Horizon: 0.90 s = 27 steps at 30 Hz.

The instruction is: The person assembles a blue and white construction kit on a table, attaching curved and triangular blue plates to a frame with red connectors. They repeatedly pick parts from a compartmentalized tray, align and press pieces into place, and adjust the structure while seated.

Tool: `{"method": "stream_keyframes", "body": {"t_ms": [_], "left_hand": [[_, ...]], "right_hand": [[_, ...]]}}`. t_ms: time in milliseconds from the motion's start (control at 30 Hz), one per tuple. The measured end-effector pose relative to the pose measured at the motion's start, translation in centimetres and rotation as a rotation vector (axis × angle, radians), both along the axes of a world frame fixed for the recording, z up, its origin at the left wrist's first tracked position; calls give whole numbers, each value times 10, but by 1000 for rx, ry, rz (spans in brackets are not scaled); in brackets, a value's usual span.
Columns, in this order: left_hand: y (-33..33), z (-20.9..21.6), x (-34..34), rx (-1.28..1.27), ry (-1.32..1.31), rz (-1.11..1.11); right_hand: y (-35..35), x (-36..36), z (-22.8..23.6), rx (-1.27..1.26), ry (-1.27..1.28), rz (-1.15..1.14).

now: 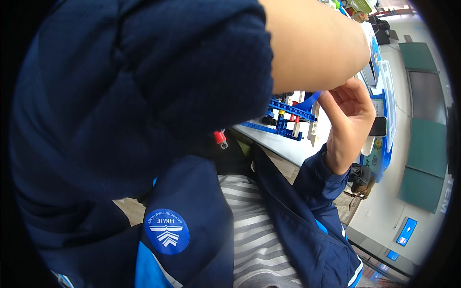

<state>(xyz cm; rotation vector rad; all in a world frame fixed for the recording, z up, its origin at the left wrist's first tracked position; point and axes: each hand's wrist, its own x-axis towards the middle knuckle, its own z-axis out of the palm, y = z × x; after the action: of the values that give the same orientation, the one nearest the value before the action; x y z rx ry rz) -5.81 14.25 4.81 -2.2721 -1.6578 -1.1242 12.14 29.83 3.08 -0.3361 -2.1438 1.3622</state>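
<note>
My left arm reaches across the upper part of the head view, dark blue sleeve pushed back. Its bare skin ends in a rounded bend, where my left hand (343, 53) is turned away with its fingers hidden. To the right, my right hand (348, 115) has its thumb and fingers closed at the end of a curved blue strip (309, 101). Just below and left of that strip sits a building-brick model (288, 113) of blue perforated beams, with red, yellow, white and black parts. My sleeve and forearm cover much of the model.
The model rests on a white table (297, 150). Past my right hand are a dark phone-like slab (378, 126) and a blue tub (387, 158) with a clear plastic lid (390, 101). A dark bag (359, 176) lies lower down. Green boards (422, 185) hang on the wall.
</note>
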Motion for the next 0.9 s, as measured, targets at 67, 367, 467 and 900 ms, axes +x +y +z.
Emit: {"method": "stream_keyframes", "body": {"t_ms": [67, 367, 467, 900], "left_hand": [[-8, 1, -3, 8, -5, -16], [-25, 30, -23, -275, -330, -296], [-27, 37, -32, -409, -444, -393], [-30, 2, -19, -216, -394, -310]], "right_hand": [[0, -4, -3, 68, 3, 1], [-5, -13, -10, 276, 10, -161], [-3, -14, -11, 257, -1, -154], [-2, -12, -22, 126, 31, -183]]}}
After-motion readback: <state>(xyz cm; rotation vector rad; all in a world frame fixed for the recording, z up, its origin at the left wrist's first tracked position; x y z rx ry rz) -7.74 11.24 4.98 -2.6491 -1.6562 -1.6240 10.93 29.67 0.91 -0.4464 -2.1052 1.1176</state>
